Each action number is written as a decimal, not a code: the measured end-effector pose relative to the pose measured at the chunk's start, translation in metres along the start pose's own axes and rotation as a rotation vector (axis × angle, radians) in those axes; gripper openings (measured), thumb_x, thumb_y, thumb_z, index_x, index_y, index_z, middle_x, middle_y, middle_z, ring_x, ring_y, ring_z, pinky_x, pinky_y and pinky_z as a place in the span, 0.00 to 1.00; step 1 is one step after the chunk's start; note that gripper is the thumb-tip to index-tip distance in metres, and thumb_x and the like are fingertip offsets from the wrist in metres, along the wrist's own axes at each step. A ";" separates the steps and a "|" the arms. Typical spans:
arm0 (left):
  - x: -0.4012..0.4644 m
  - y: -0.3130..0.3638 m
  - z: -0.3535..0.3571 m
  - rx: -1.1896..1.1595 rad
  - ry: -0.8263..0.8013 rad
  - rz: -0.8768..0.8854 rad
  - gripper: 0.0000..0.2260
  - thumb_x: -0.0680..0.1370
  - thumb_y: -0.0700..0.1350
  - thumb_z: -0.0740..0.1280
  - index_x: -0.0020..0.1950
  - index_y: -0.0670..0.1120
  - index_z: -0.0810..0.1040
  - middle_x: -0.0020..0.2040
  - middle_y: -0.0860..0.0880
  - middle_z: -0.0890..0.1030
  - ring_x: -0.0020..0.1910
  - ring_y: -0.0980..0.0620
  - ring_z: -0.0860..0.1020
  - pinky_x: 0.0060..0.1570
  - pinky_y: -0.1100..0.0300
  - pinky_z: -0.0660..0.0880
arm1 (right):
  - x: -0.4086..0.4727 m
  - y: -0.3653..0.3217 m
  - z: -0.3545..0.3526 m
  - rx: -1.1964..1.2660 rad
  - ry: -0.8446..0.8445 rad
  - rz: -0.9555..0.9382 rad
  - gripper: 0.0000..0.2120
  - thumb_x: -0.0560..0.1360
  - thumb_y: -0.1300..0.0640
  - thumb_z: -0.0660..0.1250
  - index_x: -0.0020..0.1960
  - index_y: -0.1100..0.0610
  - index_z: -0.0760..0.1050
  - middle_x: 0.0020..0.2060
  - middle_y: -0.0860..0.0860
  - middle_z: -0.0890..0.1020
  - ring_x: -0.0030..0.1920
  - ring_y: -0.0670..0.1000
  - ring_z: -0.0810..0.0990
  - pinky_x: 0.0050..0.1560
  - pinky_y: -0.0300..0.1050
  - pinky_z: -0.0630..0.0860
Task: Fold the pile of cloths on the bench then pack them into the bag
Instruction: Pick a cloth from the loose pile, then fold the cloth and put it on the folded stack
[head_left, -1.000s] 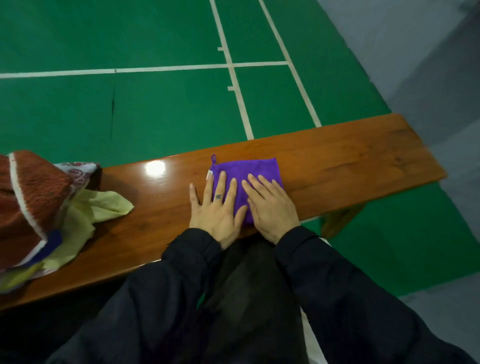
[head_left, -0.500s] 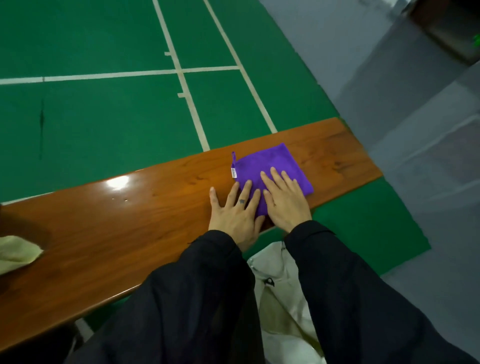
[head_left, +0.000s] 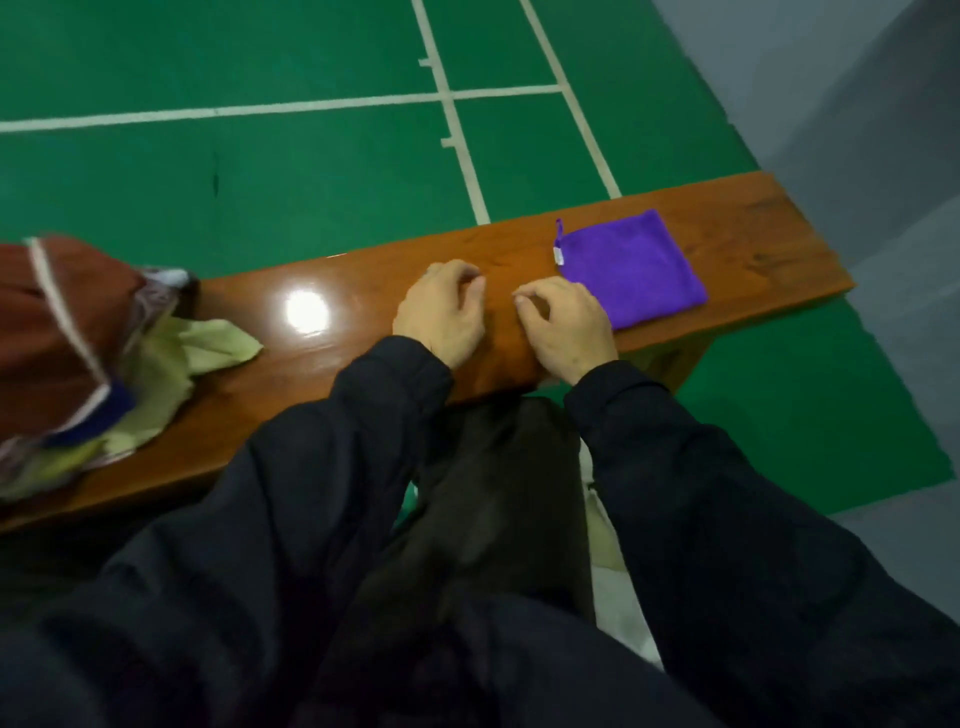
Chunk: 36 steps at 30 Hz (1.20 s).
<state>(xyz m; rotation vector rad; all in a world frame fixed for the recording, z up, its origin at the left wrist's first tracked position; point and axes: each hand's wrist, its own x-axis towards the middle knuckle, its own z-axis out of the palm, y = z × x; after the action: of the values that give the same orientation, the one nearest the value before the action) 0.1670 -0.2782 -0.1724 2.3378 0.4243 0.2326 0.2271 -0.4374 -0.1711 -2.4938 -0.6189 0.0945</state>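
A folded purple cloth lies flat near the right end of the wooden bench. Both hands are off it. My left hand hovers over the bare bench middle with fingers loosely curled and holds nothing. My right hand is just left of the purple cloth, fingers loosely curled, also with nothing in it. A pile of unfolded cloths sits at the bench's left end: a rust-brown one with a white stripe on top, a pale yellow-green one spilling out below. A whitish bag shows below the bench by my legs.
Green court floor with white lines lies beyond the bench. A grey floor strip runs along the right. My dark sleeves and trousers fill the lower part of the view.
Both hands have lifted off the purple cloth and drawn left, fingers now curled. The cloth stays near the bench's right end. The view swung back left, showing the pile again.
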 end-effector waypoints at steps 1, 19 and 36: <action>-0.008 -0.008 -0.015 -0.011 0.034 -0.015 0.15 0.83 0.52 0.59 0.62 0.47 0.79 0.59 0.47 0.81 0.57 0.46 0.79 0.59 0.51 0.76 | -0.003 -0.016 0.006 0.026 -0.018 -0.014 0.12 0.82 0.50 0.63 0.57 0.53 0.82 0.56 0.50 0.84 0.57 0.55 0.79 0.58 0.51 0.75; -0.154 -0.115 -0.244 0.705 0.570 -0.262 0.22 0.73 0.54 0.68 0.66 0.51 0.75 0.68 0.47 0.72 0.69 0.41 0.67 0.62 0.45 0.67 | -0.032 -0.278 0.085 0.462 -0.169 -0.328 0.09 0.80 0.54 0.67 0.60 0.50 0.81 0.52 0.46 0.83 0.49 0.45 0.81 0.53 0.46 0.79; -0.171 -0.089 -0.248 0.357 0.793 0.439 0.05 0.81 0.38 0.65 0.53 0.40 0.80 0.51 0.43 0.82 0.48 0.42 0.80 0.50 0.46 0.77 | -0.036 -0.316 0.084 1.191 -0.411 0.165 0.04 0.78 0.65 0.68 0.52 0.60 0.81 0.40 0.54 0.84 0.40 0.50 0.81 0.41 0.41 0.80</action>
<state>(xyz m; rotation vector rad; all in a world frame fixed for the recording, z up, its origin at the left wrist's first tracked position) -0.0840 -0.1229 -0.0655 2.5848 0.3266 1.4191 0.0495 -0.1788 -0.0730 -1.3457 -0.3317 0.7970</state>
